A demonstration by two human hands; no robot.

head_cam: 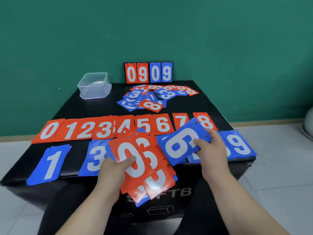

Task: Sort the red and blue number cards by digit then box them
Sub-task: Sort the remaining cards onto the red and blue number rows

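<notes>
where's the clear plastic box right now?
Head view: the clear plastic box sits at the far-left corner of the black table, left of the scoreboard and the unsorted card pile.

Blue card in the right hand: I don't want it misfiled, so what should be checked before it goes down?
1. Grip: right hand pinches the blue card. Ok.
2. Digit: the loop lies away from the punched holes, so likely 6, not 9. Ok.
3. Blue 6 pile spotted: only blue 1 pile, blue 3 pile and blue 9 pile show; held cards hide the middle. Cannot tell.
4. Other cards secure: left hand grips the fanned red stack. Ok.
5. Ready for boxing: an unsorted heap lies at the back. Not ok.
</notes>
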